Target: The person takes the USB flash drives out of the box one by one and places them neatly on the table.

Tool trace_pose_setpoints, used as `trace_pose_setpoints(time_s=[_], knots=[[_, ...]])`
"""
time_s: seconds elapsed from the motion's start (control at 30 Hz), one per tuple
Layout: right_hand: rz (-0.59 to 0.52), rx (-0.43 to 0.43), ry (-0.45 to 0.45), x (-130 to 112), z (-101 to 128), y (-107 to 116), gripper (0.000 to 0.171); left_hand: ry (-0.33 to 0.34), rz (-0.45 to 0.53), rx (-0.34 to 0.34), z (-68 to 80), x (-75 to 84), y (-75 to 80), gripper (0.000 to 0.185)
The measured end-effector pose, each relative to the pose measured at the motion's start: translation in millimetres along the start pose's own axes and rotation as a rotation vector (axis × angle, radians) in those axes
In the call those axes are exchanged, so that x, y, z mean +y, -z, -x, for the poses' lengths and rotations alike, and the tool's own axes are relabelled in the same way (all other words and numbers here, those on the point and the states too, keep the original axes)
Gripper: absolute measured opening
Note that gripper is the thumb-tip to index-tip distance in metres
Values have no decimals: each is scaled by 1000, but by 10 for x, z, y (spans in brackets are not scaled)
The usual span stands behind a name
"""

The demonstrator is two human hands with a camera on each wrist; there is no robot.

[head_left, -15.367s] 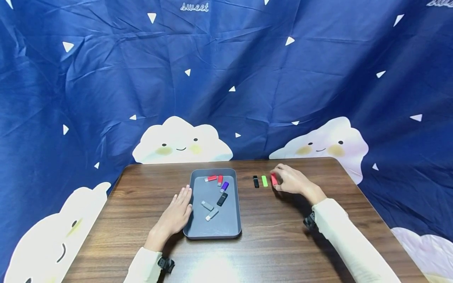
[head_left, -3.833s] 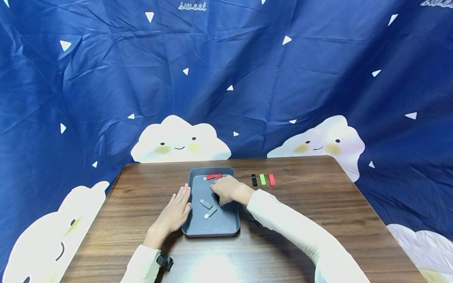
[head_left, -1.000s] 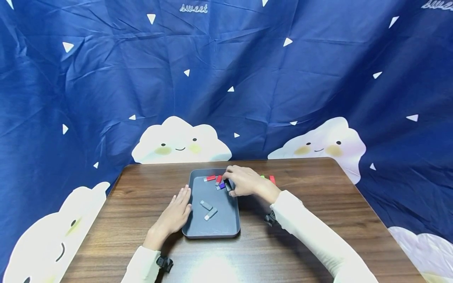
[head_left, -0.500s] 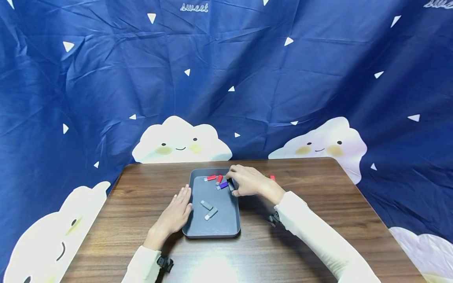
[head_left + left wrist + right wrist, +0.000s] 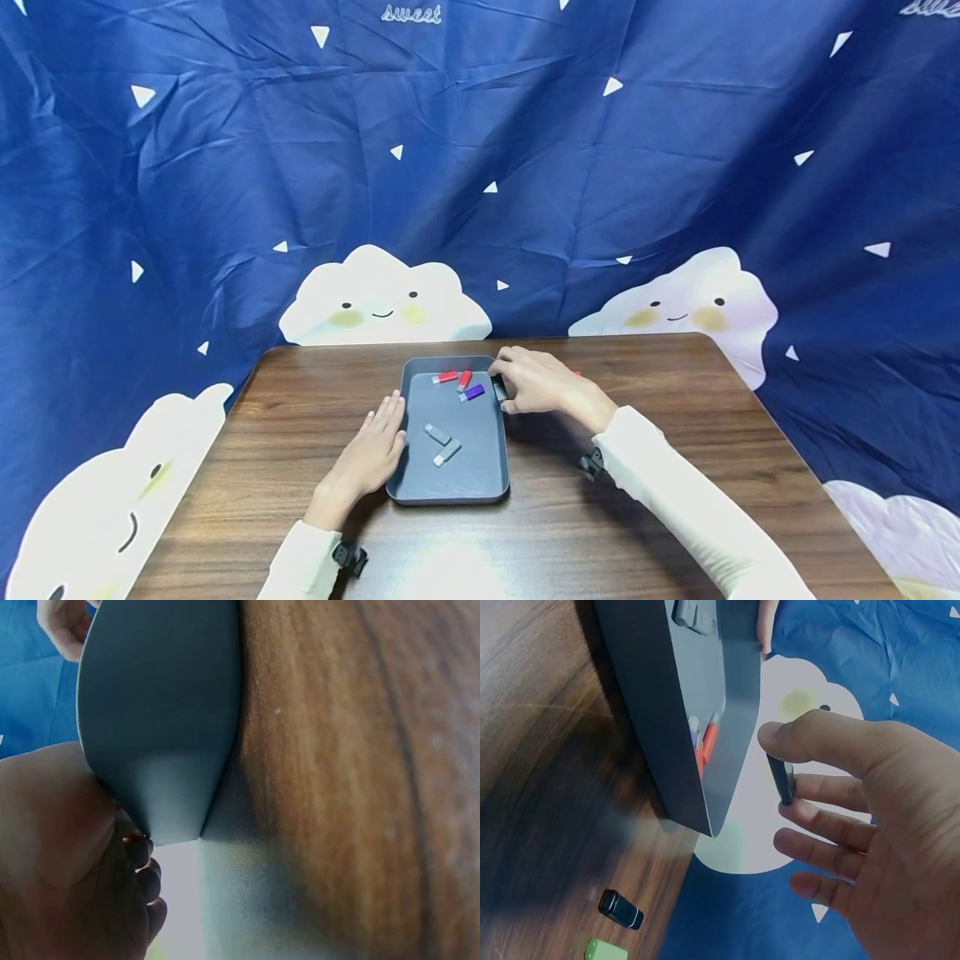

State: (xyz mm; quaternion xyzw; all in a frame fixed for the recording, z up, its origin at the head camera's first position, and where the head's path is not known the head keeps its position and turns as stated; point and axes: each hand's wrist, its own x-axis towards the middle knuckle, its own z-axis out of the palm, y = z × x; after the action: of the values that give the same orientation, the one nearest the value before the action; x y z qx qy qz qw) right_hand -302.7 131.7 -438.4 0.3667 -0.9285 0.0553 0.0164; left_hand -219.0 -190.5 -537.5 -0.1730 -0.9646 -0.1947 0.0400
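A grey tray (image 5: pixel 450 498) lies mid-table. It holds two red USB sticks (image 5: pixel 447 377), a purple one (image 5: pixel 472 392) and two grey ones (image 5: pixel 437 434). My right hand (image 5: pixel 504 388) hovers over the tray's right rim and pinches a black USB stick (image 5: pixel 499 389) between thumb and fingers, as the right wrist view shows: black stick (image 5: pixel 781 778). My left hand (image 5: pixel 386 421) lies flat on the table, its straight fingers (image 5: pixel 139 877) against the tray's left wall (image 5: pixel 157 712).
On the wood right of the tray lie another black stick (image 5: pixel 620 909) and a green stick (image 5: pixel 604 950); my right hand hides most of that row in the head view, with a red tip (image 5: pixel 577 373) showing. A blue cloud-print curtain (image 5: pixel 480 167) closes off the back.
My right hand has lifted the black stick out of the tray and carried it right, to the right rim. The left hand has stayed put.
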Motion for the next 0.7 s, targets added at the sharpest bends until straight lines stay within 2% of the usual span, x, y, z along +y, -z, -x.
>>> trace_pose_setpoints(time_s=[0.33, 0.7], knots=[[8, 44, 10, 72, 100, 27, 53, 16, -17, -24, -10, -11, -6, 59], [3, 71, -9, 150, 212, 69, 53, 15, -7, -12, 1, 12, 19, 59]])
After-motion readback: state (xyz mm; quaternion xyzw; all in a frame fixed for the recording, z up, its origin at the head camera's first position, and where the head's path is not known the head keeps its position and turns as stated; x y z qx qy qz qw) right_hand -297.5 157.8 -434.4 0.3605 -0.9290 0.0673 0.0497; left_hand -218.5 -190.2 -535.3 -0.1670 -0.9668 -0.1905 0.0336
